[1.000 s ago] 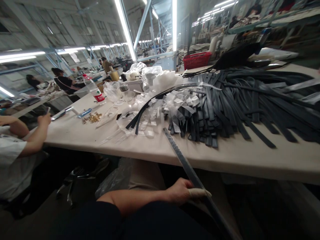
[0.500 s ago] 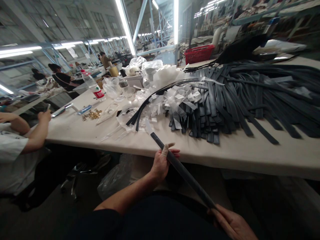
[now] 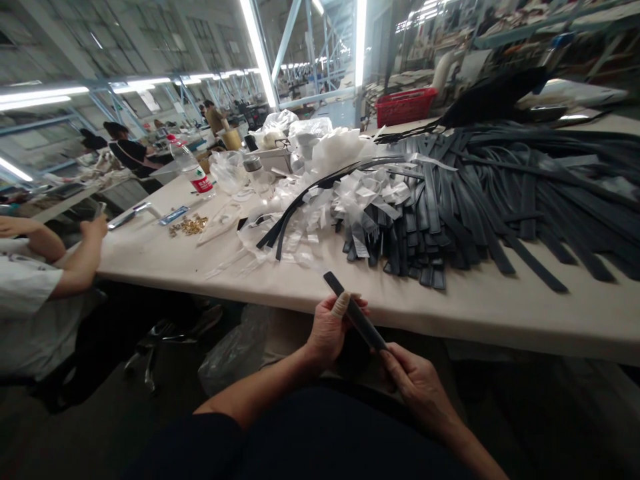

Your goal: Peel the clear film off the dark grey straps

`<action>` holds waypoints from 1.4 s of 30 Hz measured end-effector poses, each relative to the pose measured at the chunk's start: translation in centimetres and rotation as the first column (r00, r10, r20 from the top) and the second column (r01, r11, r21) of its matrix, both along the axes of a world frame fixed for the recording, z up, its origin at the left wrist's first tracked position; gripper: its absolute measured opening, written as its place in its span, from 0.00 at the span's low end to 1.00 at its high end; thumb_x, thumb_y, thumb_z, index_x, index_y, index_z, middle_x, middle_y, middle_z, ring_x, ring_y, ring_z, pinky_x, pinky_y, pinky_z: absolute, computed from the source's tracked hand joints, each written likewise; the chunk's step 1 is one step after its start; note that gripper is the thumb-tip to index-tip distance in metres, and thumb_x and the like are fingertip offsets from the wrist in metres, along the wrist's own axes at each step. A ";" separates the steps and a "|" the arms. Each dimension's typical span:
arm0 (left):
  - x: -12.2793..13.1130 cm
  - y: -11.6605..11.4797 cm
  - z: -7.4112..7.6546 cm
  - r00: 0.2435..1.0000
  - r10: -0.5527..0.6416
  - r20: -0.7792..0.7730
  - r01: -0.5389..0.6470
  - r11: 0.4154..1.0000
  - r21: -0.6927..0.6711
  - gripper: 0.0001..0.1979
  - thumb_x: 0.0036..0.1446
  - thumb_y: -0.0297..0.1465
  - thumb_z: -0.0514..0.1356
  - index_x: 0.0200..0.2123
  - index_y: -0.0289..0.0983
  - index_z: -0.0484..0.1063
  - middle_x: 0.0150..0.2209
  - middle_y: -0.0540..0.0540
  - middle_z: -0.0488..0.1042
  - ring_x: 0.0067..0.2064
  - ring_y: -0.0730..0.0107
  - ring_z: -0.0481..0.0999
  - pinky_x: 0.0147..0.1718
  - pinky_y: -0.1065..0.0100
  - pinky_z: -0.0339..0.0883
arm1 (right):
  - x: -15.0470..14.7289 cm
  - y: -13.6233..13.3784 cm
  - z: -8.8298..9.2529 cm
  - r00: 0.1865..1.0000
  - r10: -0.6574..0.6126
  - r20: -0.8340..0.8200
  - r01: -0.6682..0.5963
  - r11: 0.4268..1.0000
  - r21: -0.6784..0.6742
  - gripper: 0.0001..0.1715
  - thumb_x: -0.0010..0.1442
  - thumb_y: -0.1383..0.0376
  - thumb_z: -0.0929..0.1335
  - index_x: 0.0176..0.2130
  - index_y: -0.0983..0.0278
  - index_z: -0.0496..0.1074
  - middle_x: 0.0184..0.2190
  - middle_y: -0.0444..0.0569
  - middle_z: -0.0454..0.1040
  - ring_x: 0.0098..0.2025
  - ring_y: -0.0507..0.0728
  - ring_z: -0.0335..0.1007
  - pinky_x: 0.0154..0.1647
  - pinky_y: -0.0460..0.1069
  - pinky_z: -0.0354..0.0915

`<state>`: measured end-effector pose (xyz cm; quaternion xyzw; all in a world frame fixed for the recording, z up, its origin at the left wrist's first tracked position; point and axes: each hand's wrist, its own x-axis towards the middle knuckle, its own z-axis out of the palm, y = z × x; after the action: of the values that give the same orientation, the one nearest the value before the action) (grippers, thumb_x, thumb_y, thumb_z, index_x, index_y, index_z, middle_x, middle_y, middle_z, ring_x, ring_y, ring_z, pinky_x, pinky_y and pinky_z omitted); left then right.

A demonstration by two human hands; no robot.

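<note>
A dark leather strap (image 3: 356, 312) slants from the table edge down toward my lap. My left hand (image 3: 331, 328), with a bandaged finger, is closed round its upper part just below the free end. My right hand (image 3: 415, 381) grips the same strap a little lower, close beside the left. Both hands hover just in front of the beige table (image 3: 190, 263). Behind them lies a big heap of dark straps (image 3: 475, 193), some with white paper tags (image 3: 360, 200) on their ends.
A seated person's arm (image 3: 75, 260) rests at the table's left end. A water bottle (image 3: 193, 170), gold fittings (image 3: 187, 227), plastic bags (image 3: 227, 172) and a red basket (image 3: 405, 105) stand farther back. A plastic bag (image 3: 235, 353) hangs under the table.
My right hand has slid up the strap until it is close to my left hand. My left hand stays near the strap's upper end. The view has shifted slightly.
</note>
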<state>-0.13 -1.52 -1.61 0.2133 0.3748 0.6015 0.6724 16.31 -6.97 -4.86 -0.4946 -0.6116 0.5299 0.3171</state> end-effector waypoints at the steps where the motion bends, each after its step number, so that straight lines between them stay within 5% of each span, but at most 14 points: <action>1: 0.0 0.0 -0.1 1.000 -0.009 0.001 0.010 1.000 -0.011 0.19 0.48 0.43 0.71 0.34 0.32 0.78 0.31 0.43 0.80 0.30 0.69 0.79 0.35 0.69 0.72 | 0.0 -0.1 -0.1 1.000 0.000 -0.004 0.000 1.000 0.006 0.24 0.67 0.47 0.60 0.35 0.61 0.71 0.22 0.42 0.69 0.23 0.53 0.66 0.25 0.46 0.63; 6: 1.3 -1.4 -0.7 0.993 -0.119 -0.005 0.118 0.992 -0.033 0.16 0.48 0.40 0.71 0.33 0.33 0.79 0.32 0.44 0.79 0.31 0.71 0.77 0.30 0.72 0.70 | -0.6 0.2 0.6 0.996 -0.083 0.020 0.080 0.990 0.115 0.23 0.67 0.50 0.62 0.30 0.63 0.71 0.20 0.42 0.67 0.22 0.53 0.63 0.23 0.46 0.59; 12: 2.0 -2.7 -1.1 0.925 -0.359 -0.122 0.350 0.932 -0.093 0.23 0.48 0.43 0.70 0.38 0.29 0.81 0.22 0.48 0.73 0.20 0.77 0.67 0.20 0.72 0.59 | -0.9 0.9 0.8 0.987 -0.159 -0.033 0.162 0.968 0.191 0.26 0.65 0.47 0.63 0.28 0.64 0.71 0.19 0.44 0.67 0.21 0.53 0.62 0.21 0.46 0.59; 18: 0.8 -0.6 -0.2 0.995 -0.070 -0.073 0.069 0.998 -0.012 0.19 0.47 0.43 0.71 0.35 0.33 0.80 0.37 0.41 0.81 0.34 0.68 0.76 0.35 0.69 0.69 | -0.7 0.7 0.7 0.992 -0.110 -0.062 0.117 0.987 0.113 0.25 0.65 0.46 0.63 0.33 0.63 0.73 0.18 0.42 0.68 0.20 0.52 0.63 0.21 0.45 0.61; 24: 1.2 -1.7 -1.4 0.932 -0.354 -0.074 0.346 0.932 -0.108 0.26 0.48 0.46 0.69 0.40 0.29 0.80 0.25 0.45 0.76 0.21 0.74 0.69 0.23 0.70 0.62 | -1.0 1.0 0.5 0.990 -0.138 -0.033 0.142 0.969 0.202 0.28 0.66 0.46 0.63 0.26 0.63 0.70 0.19 0.44 0.67 0.21 0.52 0.63 0.21 0.45 0.60; 29: 0.3 -0.1 -0.3 0.993 -0.104 -0.051 0.103 0.994 -0.027 0.22 0.47 0.44 0.71 0.39 0.33 0.80 0.38 0.42 0.80 0.31 0.71 0.75 0.34 0.68 0.69 | -0.7 0.8 0.4 0.991 -0.115 -0.064 0.122 0.985 0.125 0.26 0.65 0.45 0.63 0.34 0.64 0.74 0.18 0.42 0.68 0.19 0.52 0.63 0.20 0.45 0.60; 36: 0.7 -1.3 -0.8 0.962 -0.267 -0.059 0.260 0.960 -0.104 0.20 0.48 0.41 0.71 0.38 0.31 0.80 0.33 0.42 0.80 0.32 0.69 0.76 0.35 0.68 0.68 | -0.8 0.8 0.7 0.992 -0.126 -0.012 0.126 0.972 0.201 0.27 0.66 0.47 0.63 0.27 0.63 0.71 0.19 0.43 0.67 0.21 0.52 0.63 0.22 0.45 0.61; 42: -0.4 0.6 0.6 0.998 -0.058 -0.019 0.058 0.998 -0.024 0.19 0.46 0.42 0.72 0.37 0.36 0.80 0.45 0.42 0.79 0.37 0.67 0.78 0.36 0.69 0.68 | -0.8 0.6 0.8 0.997 -0.069 -0.036 0.074 0.987 0.142 0.25 0.67 0.48 0.62 0.31 0.63 0.72 0.19 0.43 0.68 0.20 0.52 0.64 0.21 0.45 0.62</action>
<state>-0.56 -0.94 -0.99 0.2221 0.3820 0.5753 0.6883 15.46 -6.38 -4.04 -0.4839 -0.6250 0.4805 0.3800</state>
